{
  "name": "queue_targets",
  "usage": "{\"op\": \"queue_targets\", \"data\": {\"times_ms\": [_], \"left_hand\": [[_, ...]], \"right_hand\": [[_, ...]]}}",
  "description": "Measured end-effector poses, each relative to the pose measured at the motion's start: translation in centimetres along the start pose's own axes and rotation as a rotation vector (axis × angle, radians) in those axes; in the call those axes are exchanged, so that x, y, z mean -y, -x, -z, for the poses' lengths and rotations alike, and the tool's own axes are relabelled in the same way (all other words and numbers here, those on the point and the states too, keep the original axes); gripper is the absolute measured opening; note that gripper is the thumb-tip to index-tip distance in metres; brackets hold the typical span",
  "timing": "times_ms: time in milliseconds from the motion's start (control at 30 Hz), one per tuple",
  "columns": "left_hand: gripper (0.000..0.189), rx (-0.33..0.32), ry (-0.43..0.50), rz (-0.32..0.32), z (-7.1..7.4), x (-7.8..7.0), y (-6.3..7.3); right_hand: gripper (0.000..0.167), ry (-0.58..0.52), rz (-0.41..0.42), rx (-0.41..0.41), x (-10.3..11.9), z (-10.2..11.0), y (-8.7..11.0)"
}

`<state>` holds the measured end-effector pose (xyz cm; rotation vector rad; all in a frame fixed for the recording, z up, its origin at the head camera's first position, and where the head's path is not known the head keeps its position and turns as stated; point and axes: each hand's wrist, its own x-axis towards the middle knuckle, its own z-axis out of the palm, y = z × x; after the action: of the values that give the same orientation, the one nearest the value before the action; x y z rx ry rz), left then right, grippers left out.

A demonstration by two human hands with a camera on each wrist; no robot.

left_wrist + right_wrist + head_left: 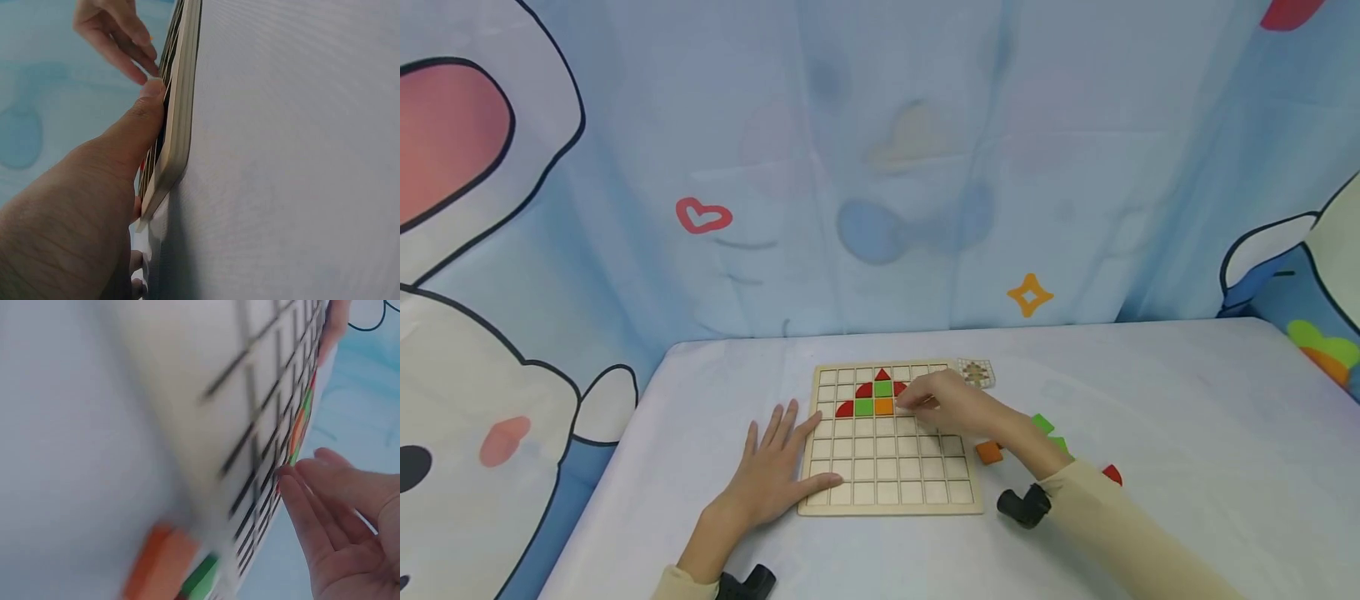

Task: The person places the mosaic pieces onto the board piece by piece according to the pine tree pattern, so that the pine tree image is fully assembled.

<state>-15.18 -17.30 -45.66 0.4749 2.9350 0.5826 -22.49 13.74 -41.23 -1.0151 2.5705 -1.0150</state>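
Note:
A wooden grid board (pixel 887 471) lies on the white table. In its upper rows sit red quarter-round tiles (pixel 845 409), a red triangle (pixel 882 375), green squares (pixel 863 407) and an orange square (pixel 883 406). My left hand (pixel 771 471) rests spread on the board's left edge, its thumb on the near left corner; in the left wrist view the thumb (pixel 147 106) presses the rim. My right hand (pixel 943 400) pinches with thumb and fingers at the cell right of the orange square. A green tile (pixel 294 456) shows at those fingertips in the right wrist view, partly hidden.
Loose orange (pixel 989 452), green (pixel 1042 423) and red (pixel 1112 474) pieces lie right of the board, some behind the right forearm. A small pattern card (pixel 977 372) lies by the board's far right corner. A blue cartoon curtain (pixel 880 167) hangs behind the table.

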Motion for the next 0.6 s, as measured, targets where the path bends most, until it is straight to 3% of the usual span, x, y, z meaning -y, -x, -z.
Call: {"op": "queue_targets", "data": {"times_ms": [267,467,600], "left_hand": [[0.094,-0.005,0.014,-0.005,-0.1,-0.1,-0.1],[0.095,0.001,0.011,0.003,0.0,-0.1,0.0],[0.095,0.009,0.002,0.010,0.2,-0.2,0.1]], "right_hand": [[0.021,0.072,-0.049,-0.095,-0.7,1.9,5.4],[0.023,0.100,-0.168,-0.100,-1.4,2.7,9.9],[0.027,0.135,-0.236,-0.133,-2.3,2.9,11.8]]}}
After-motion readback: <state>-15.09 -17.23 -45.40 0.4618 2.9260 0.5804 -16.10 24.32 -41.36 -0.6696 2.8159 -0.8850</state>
